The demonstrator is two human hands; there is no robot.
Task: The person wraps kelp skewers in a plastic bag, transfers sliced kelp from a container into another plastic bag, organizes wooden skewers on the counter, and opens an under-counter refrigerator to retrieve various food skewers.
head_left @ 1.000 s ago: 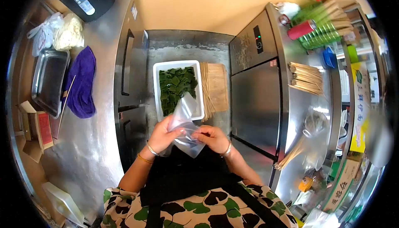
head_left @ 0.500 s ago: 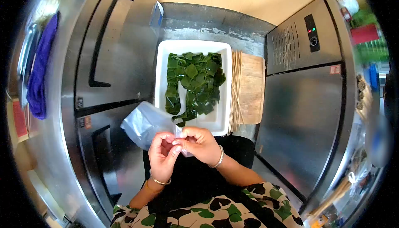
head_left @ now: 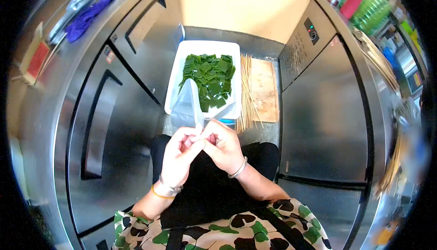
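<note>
A thin, clear plastic bag hangs out in front of my hands, its film spreading toward the tub. My left hand pinches the gathered edge of the bag with thumb and fingers. Close against it, my right hand grips the same edge, and the fingertips of both hands meet. Just beyond them is a white tub holding flat dark green kelp squares. The bag covers part of the tub's near end.
Bamboo skewers lie along the tub's right side, partly over a wooden cutting board. Steel cabinets stand at the left and right. On the left counter lies a purple cloth; green bottles stand at upper right.
The bag has swung from the left to in front of the hands, spreading over the tub's near end. Both hands stay pinched on it. The head view has shifted, showing more of the counters.
</note>
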